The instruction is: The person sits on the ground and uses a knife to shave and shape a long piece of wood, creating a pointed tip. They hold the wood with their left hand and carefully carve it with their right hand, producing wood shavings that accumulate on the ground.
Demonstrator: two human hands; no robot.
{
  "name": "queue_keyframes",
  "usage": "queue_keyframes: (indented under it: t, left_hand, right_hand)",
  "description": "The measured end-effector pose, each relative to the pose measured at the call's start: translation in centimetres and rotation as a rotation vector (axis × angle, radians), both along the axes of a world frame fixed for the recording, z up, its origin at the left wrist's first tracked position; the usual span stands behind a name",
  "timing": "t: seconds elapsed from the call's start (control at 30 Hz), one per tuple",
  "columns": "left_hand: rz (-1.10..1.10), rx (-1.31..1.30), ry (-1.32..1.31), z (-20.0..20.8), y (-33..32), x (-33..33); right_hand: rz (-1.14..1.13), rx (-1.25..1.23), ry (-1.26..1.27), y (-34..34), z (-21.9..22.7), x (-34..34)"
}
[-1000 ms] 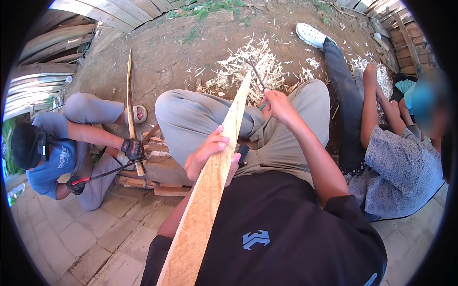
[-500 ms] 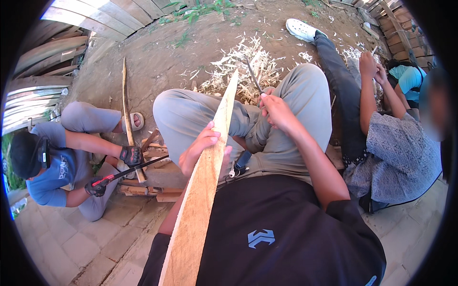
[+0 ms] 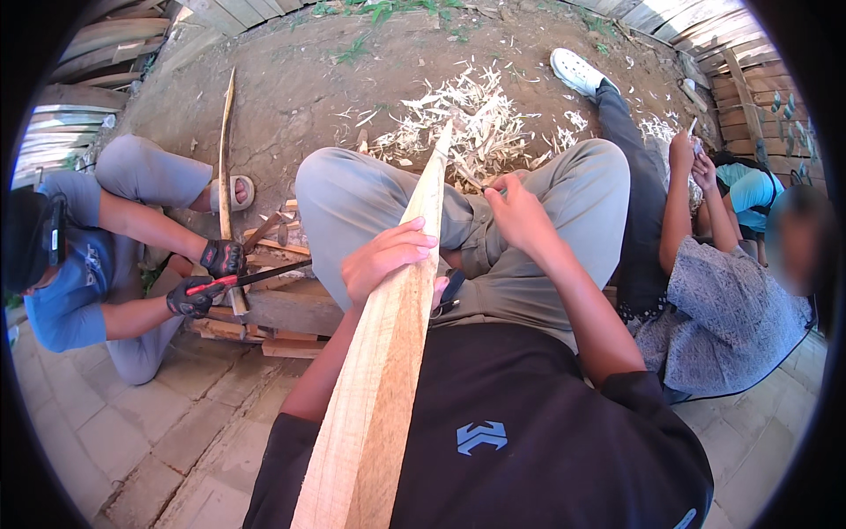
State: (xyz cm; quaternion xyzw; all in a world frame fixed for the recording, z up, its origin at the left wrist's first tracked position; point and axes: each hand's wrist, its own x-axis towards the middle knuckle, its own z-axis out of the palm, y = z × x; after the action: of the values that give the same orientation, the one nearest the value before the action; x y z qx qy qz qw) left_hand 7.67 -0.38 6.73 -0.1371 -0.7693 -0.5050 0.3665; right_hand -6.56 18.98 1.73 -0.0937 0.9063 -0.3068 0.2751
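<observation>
A long pale piece of wood point(image 3: 379, 388), tapering to a point at its far end, slants across my body from the lower edge. My left hand point(image 3: 392, 256) is closed around its middle, with the fingers over the top face. Its tip lies over the shavings beyond my knees. In my right hand point(image 3: 520, 216), closed near my right knee, is a knife point(image 3: 474, 182). Its dark blade points forward and left, close beside the tapered end; whether it touches the wood I cannot tell.
Wood shavings point(image 3: 467, 119) lie heaped on the dirt ahead. At left, a person's gloved hands point(image 3: 211, 269) hold a red-handled saw point(image 3: 264, 271) at a long wooden strip point(image 3: 226, 159). Another person at right holds a small pale stick point(image 3: 693, 125). Wood offcuts point(image 3: 291, 309) lie beside my left leg.
The piece of wood has turned, showing another face, and my left hand has shifted its grip over the top. My right hand has lowered the knife slightly nearer to me.
</observation>
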Motion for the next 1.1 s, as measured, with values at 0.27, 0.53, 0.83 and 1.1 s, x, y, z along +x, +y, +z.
queue_keyframes:
  t: [0.27,0.53,0.83,1.1]
  left_hand:
    - [0.04,0.143,-0.029,-0.5,1.0,-0.6]
    - [0.01,0.124,-0.063,-0.3,0.8,-3.1]
    - [0.03,0.155,-0.054,0.1,0.8,-4.0]
    - [-0.023,0.164,-0.051,0.0,0.5,-3.7]
  right_hand:
    - [0.101,0.0,-0.056,-0.4,10.3,0.6]
    - [0.153,-0.151,0.052,0.8,11.9,-1.3]
    - [0.136,-0.06,0.13,-0.3,12.0,1.1]
    - [0.149,-0.028,0.118,0.0,11.4,1.2]
